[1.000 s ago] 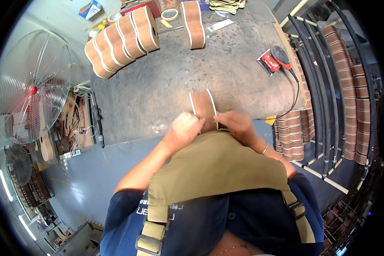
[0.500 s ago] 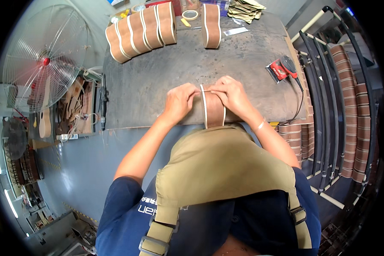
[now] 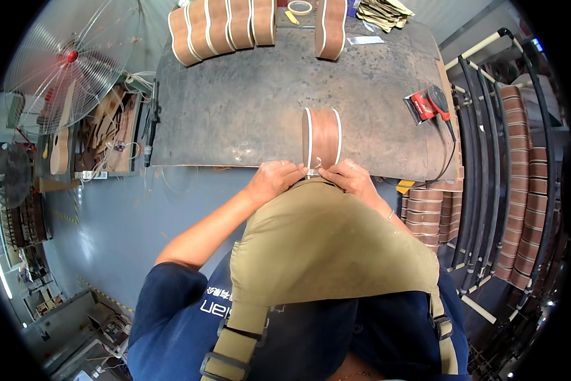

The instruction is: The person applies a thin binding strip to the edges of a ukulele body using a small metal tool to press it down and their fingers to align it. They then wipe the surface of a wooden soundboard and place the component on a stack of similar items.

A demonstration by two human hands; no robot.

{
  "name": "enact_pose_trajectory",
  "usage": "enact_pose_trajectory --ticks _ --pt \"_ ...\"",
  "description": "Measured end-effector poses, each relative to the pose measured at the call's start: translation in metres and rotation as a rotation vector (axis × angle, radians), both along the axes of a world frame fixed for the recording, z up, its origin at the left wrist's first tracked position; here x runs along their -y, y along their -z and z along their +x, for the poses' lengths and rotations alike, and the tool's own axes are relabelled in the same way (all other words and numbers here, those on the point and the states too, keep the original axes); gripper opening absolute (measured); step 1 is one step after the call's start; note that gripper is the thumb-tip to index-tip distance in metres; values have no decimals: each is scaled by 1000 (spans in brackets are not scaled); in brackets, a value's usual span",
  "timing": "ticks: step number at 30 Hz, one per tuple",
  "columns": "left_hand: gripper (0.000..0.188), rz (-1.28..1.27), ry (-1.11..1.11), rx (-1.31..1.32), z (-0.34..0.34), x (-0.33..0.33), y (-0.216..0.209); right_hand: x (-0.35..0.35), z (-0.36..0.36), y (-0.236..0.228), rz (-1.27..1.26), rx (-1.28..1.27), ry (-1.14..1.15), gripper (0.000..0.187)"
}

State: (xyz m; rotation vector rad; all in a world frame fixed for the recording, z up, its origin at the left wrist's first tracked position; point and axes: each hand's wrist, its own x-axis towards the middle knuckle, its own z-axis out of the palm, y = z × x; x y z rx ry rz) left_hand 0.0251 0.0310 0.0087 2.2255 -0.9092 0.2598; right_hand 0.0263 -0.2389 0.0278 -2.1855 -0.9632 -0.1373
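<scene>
A brown wooden band (image 3: 325, 136) with white edges sits at the near edge of the workbench (image 3: 234, 120), its near end hidden behind the olive apron (image 3: 336, 247). The left hand (image 3: 276, 180) and right hand (image 3: 354, 181) nearly meet there, fingers bent; whether either clamps it, I cannot tell. The far row of bands (image 3: 219, 28) is cut off above

Left fingers (image 3: 290, 171) and right fingers (image 3: 340, 173) bent inward, tips close together, knuckles up.
</scene>
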Motion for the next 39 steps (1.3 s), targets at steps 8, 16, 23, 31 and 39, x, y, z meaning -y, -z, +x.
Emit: enact_pose_trajectory --ticks 8,16,23,31,39 --pt "4 -19 72 -339 25 3 -42 5 24 -36 47 -188 -21 4" --pt "6 -68 -243 35 136 34 -55 -2 130 -51 96 42 283 12" --pt "15 -59 -158 172 114 42 -36 10 106 -27 129 46 328 21" --pt "27 83 72 223 71 28 -31 14 42 -19 95 22 310 31" --pt "23 134 298 -106 54 31 -24 29 2 -2 85 -386 255 25"
